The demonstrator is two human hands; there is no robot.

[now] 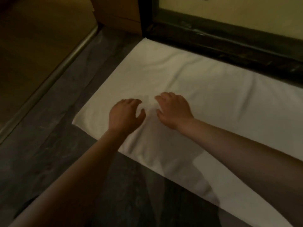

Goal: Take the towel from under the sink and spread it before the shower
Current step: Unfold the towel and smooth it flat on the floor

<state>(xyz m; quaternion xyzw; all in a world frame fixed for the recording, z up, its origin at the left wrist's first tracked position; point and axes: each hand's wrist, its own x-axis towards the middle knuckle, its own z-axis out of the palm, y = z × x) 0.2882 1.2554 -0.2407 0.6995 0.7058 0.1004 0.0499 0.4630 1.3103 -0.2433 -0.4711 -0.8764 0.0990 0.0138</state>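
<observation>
A white towel [188,74] lies spread flat on the dark floor, its long far edge against the black shower threshold [229,45]. A few soft creases run across it. My left hand [125,114] rests palm down on the towel near its left end, fingers apart and slightly curled. My right hand [173,108] lies beside it, a short gap away, also palm down with fingers spread. Neither hand grips the cloth. Both forearms reach in from the bottom of the view.
Dark marbled floor tiles [49,153] surround the towel on the left and near side. A metal strip [54,74] runs diagonally at the left, with brown flooring beyond it. A wooden panel [118,13] stands at the top, left of the shower's pale floor [246,15].
</observation>
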